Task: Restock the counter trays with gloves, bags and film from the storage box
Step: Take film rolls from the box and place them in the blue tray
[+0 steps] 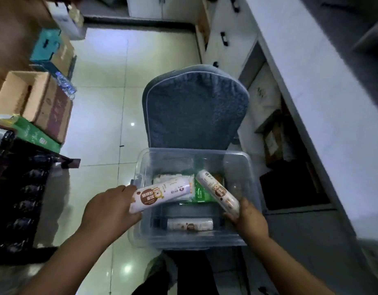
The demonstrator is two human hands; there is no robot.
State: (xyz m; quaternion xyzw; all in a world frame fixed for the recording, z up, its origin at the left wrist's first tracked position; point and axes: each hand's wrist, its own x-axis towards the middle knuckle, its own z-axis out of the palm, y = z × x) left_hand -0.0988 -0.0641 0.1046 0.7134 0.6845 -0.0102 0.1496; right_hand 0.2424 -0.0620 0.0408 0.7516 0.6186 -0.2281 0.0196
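A clear plastic storage box (243, 167) sits on a chair seat in front of me. My left hand (111, 207) grips one end of a white roll with a brown label (162, 193), held over the box's left side. My right hand (249, 218) grips the near end of a second white roll (215, 191), which slants up toward the box's middle. Inside the box lie a third roll (190, 224) along the near wall, a green packet (201, 193) and a white packet (166, 178).
The chair's blue padded backrest (194, 107) rises behind the box. Cardboard boxes (35, 105) and a green box (32, 133) are stacked at the left, above dark packaged goods (18, 188). A white counter (324, 99) with cupboards runs along the right. Glossy tiled floor (103, 116) lies between.
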